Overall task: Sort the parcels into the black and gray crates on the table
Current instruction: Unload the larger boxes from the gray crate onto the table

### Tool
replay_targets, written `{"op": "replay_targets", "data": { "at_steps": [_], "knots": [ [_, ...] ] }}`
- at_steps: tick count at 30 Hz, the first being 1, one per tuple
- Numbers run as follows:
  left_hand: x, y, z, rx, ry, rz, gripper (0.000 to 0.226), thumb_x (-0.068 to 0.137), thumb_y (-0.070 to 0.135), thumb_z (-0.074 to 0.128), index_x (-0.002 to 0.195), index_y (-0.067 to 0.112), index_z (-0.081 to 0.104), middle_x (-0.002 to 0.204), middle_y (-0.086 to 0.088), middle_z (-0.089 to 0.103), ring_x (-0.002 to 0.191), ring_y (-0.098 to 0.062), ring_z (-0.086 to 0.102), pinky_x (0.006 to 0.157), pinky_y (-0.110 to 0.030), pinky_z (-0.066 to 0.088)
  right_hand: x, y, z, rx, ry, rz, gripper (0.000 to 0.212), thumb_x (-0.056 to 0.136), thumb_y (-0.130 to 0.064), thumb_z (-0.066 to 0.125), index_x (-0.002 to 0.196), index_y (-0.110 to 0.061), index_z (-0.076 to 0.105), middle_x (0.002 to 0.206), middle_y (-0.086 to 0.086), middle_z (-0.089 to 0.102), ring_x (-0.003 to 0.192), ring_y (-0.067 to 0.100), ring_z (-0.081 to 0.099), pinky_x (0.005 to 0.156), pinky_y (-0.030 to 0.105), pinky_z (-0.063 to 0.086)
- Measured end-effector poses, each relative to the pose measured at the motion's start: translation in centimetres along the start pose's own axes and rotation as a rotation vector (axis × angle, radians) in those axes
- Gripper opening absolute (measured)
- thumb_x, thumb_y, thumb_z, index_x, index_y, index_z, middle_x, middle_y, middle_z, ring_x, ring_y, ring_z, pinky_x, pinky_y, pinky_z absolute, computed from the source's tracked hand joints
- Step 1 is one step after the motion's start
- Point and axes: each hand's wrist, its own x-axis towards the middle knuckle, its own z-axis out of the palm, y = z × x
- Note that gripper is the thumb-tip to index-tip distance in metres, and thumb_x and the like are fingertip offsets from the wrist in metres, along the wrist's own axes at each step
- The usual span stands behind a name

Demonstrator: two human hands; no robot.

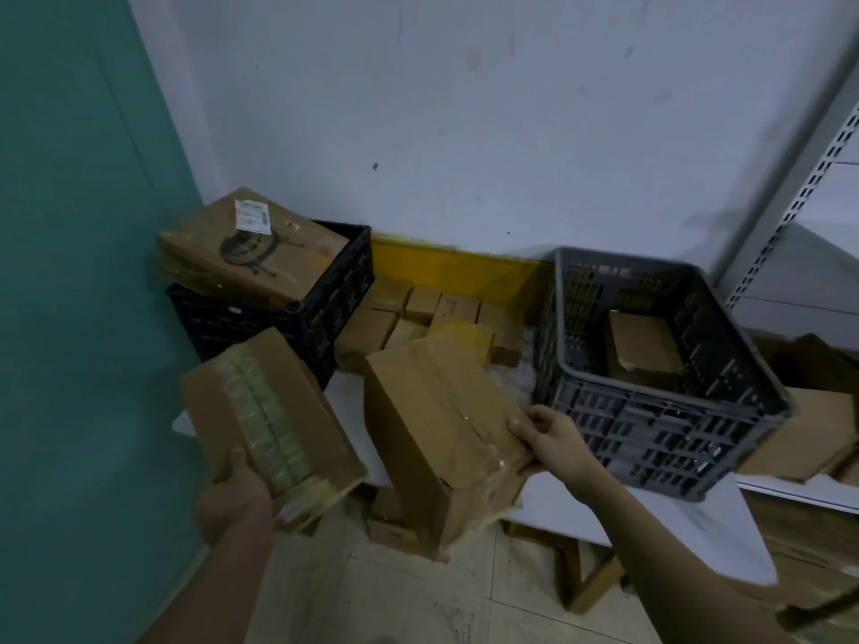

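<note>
A teal wall (pixel 69 271) fills the left of the frame, and the white wall (pixel 465 109) takes up the top centre. At the lower left the left hand (pixel 234 497) grips the near end of a taped cardboard parcel (pixel 265 420), thumb on top and fingers hidden under it, holding it tilted in the air in front of the black crate (pixel 297 318). That crate stands at the left end of the white table (pixel 650 513), and a large flat parcel with a white label (pixel 251 248) lies slanted across its top, sticking out past the rim. Right of it, in the centre of the frame, a cluster of small brown boxes (pixel 441 313) sits on the table between the two crates, against a yellow strip (pixel 441 267) along the wall. In front of them a second big parcel (pixel 441 439) tips over the table's near edge; the right hand (pixel 553 439) pinches its right corner, thumb on top and fingers curled under the edge. Further right the gray crate (pixel 650 364) stands on the table, with one brown parcel (pixel 644 350) inside on its floor. At the far right, flattened cardboard (pixel 804 434) lies beside the crate, below a perforated metal shelf post (pixel 799 192); the tiled floor (pixel 418 597) shows at the bottom
</note>
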Motion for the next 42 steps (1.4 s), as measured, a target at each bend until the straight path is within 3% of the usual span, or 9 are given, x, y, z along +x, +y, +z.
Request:
{"op": "replay_targets", "data": {
  "at_steps": [11, 17, 23, 28, 33, 34, 36, 39, 42],
  "knots": [
    [5.0, 1.8, 7.5, 0.284, -0.311, 0.021, 0.036, 0.101, 0.021, 0.046, 0.119, -0.01, 0.053, 0.107, -0.02, 0.061, 0.095, -0.035, 0.059, 0.076, -0.037, 0.04, 7.5, -0.8, 0.9, -0.261, 0.001, 0.027, 0.017, 0.102, -0.018, 0.054, 0.119, -0.02, 0.057, 0.102, 0.004, 0.066, 0.088, 0.03, 0.069, 0.073, 0.046, 0.059],
    [9.7, 0.7, 8.1, 0.449, -0.452, 0.078, 0.046, 0.1, 0.034, 0.05, 0.127, -0.003, 0.053, 0.111, -0.022, 0.065, 0.095, -0.035, 0.064, 0.085, -0.047, 0.055, 9.7, 0.1, -1.5, -0.691, -0.055, 0.082, 0.044, 0.097, -0.005, 0.051, 0.14, -0.014, 0.053, 0.136, 0.01, 0.058, 0.118, 0.028, 0.057, 0.093, 0.037, 0.046],
    [6.5, 2.8, 7.9, 0.215, -0.459, -0.063, 0.031, 0.102, 0.017, 0.05, 0.124, -0.003, 0.053, 0.12, -0.02, 0.061, 0.104, -0.04, 0.061, 0.087, -0.053, 0.056, 9.3, 2.5, -1.9, -0.71, 0.093, 0.077, 0.042, 0.098, -0.001, 0.046, 0.137, -0.013, 0.058, 0.138, 0.011, 0.059, 0.123, 0.028, 0.056, 0.099, 0.039, 0.046],
    [1.2, 4.8, 7.7, 0.164, -0.827, -0.172, 0.017, 0.102, 0.019, 0.053, 0.114, 0.007, 0.055, 0.112, -0.014, 0.063, 0.101, -0.032, 0.065, 0.086, -0.047, 0.058, 8.5, 4.5, 1.3, -0.703, 0.234, 0.034, 0.048, 0.098, -0.022, 0.052, 0.144, -0.015, 0.042, 0.15, 0.018, 0.036, 0.133, 0.043, 0.035, 0.108, 0.053, 0.035],
    [0.8, 5.3, 7.6, 0.621, -0.692, 0.538, 0.012, 0.095, 0.023, 0.058, 0.095, 0.014, 0.066, 0.097, 0.001, 0.07, 0.09, -0.024, 0.066, 0.079, -0.035, 0.053, 6.8, 4.6, 5.8, -0.952, 0.069, -0.079, 0.068, 0.09, -0.073, 0.04, 0.149, -0.041, 0.03, 0.163, -0.005, 0.017, 0.15, 0.03, 0.012, 0.111, 0.073, 0.008],
    [1.3, 5.4, 7.7, 0.677, -0.665, 0.739, 0.013, 0.092, 0.021, 0.061, 0.105, 0.021, 0.063, 0.11, 0.004, 0.066, 0.101, -0.021, 0.061, 0.083, -0.034, 0.049, 6.6, 4.5, 6.4, -1.012, 0.041, -0.083, 0.075, 0.085, -0.08, 0.035, 0.15, -0.044, 0.025, 0.165, -0.008, 0.012, 0.151, 0.03, 0.007, 0.109, 0.076, 0.001],
    [2.6, 5.6, 8.2, 0.922, -0.801, 1.014, 0.061, 0.086, 0.023, 0.067, 0.141, 0.034, 0.044, 0.147, 0.004, 0.042, 0.135, -0.022, 0.039, 0.106, -0.041, 0.04, 6.3, 4.6, 7.7, -1.08, -0.026, -0.113, 0.086, 0.08, -0.088, 0.029, 0.153, -0.046, 0.014, 0.167, -0.009, 0.0, 0.153, 0.03, -0.003, 0.109, 0.076, -0.006],
    [4.2, 6.0, 9.2, 1.223, -1.099, 1.02, 0.096, 0.084, 0.021, 0.068, 0.155, 0.047, 0.008, 0.164, 0.014, -0.01, 0.152, -0.023, -0.009, 0.122, -0.052, 0.011, 6.2, 4.5, 9.8, -1.123, -0.18, -0.178, 0.097, 0.083, -0.08, 0.043, 0.157, -0.04, -0.006, 0.166, -0.005, -0.017, 0.152, 0.033, -0.014, 0.11, 0.076, -0.007],
    [5.0, 5.8, 10.7, 1.298, -1.248, 1.009, 0.107, 0.084, 0.003, 0.062, 0.155, 0.045, -0.007, 0.159, 0.013, -0.031, 0.148, -0.022, -0.026, 0.122, -0.054, 0.003, 7.5, 4.4, 10.6, -1.174, -0.194, -0.223, 0.093, 0.095, -0.048, 0.057, 0.155, -0.04, -0.015, 0.166, -0.003, -0.018, 0.151, 0.033, -0.017, 0.109, 0.079, -0.004]
  ]
}}
